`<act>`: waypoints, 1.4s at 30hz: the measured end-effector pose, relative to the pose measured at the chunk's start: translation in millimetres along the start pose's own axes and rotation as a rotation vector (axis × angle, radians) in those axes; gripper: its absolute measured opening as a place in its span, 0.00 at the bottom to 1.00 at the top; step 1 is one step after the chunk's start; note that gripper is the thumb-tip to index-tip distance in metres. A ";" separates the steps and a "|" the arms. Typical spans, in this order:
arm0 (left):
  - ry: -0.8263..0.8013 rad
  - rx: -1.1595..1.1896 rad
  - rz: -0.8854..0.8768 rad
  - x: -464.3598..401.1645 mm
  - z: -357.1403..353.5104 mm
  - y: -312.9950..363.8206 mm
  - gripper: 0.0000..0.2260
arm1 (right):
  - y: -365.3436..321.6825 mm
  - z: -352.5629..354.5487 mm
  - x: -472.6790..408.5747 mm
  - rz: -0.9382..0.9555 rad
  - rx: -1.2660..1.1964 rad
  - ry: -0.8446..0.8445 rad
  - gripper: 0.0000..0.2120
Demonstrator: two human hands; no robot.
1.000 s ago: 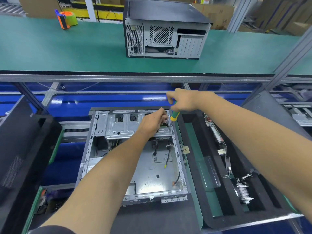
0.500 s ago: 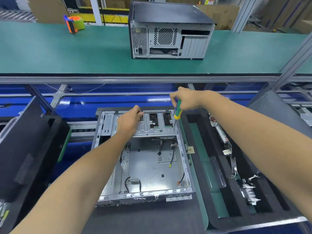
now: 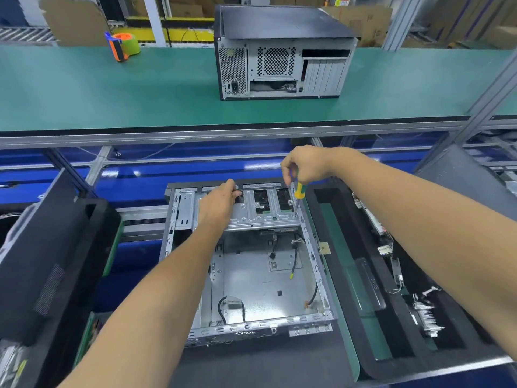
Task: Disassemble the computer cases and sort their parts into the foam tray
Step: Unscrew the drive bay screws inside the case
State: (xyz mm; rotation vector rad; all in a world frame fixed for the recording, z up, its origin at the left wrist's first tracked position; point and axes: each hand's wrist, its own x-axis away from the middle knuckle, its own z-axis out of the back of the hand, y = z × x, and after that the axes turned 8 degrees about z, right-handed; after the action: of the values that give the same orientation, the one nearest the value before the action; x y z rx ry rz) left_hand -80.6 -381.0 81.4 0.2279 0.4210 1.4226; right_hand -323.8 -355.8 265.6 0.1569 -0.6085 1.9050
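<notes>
I have the open computer case (image 3: 251,264) lying flat on the dark mat at the near edge of the bench, its cavity facing up at me, and the foam tray (image 3: 349,275) sits touching its right side, with a few small parts already in its far-right pockets. What matters for the coming move is the drive bracket (image 3: 251,214): it spans the far end of the case with its long axis running left to right, straight across in front of both my hands. My right hand (image 3: 306,165) is closed around the handle of the screwdriver (image 3: 298,196), which stands close to upright, tip down at the bracket's right end, hard by the case's right wall. I judge that a screw sits under the tip, though I cannot make out the head. My left hand (image 3: 219,203) rests over the bracket's left half, fingers curled over its far edge as if steadying it; whether it truly grips the metal I cannot tell from here. So the right hand is the nearer one to the fastening, and the left is placed to take the bracket's weight once it frees. The tray lies to the right, so the bracket would travel that way, lengthwise. A second, closed case (image 3: 282,54) stands on the green upper shelf (image 3: 112,93), well apart.
</notes>
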 end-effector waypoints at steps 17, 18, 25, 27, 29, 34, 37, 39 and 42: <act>0.050 -0.033 -0.047 0.5 -2.2 -0.5 0.09 | 4.0 -8.0 8.6 0.021 0.026 0.058 0.16; 0.049 -0.040 -0.048 0.0 -2.3 -0.7 0.09 | 5.0 -7.6 7.6 0.026 0.019 0.054 0.15; 0.034 -0.034 -0.059 -1.3 -5.5 -1.9 0.09 | 7.7 -4.1 13.8 0.003 0.118 0.029 0.17; 0.029 -0.036 -0.063 -1.4 -5.2 -1.9 0.09 | 5.6 -3.2 15.1 -0.058 0.310 0.032 0.07; 0.027 -0.034 -0.061 -1.2 -5.1 -1.9 0.09 | 4.5 -1.1 15.5 -0.124 0.426 0.005 0.10; 0.002 -0.029 -0.052 -0.4 -3.2 -1.4 0.08 | 11.3 5.4 14.3 -0.139 0.305 -0.037 0.04; -0.009 -0.030 -0.040 1.2 -1.7 -1.2 0.08 | 10.9 6.8 13.9 -0.054 0.100 -0.021 0.16; -0.011 -0.033 -0.044 1.0 -0.7 -1.2 0.09 | 9.4 3.3 12.5 -0.017 0.091 0.005 0.17; -0.015 -0.024 -0.042 1.1 0.4 0.2 0.08 | 6.0 -2.6 9.9 -0.021 0.205 0.049 0.08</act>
State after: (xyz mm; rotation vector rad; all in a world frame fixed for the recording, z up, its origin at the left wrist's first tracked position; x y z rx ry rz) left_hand -80.4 -379.9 81.6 0.2094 0.3946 1.3835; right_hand -332.7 -348.1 265.0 0.2465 -0.3769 1.9428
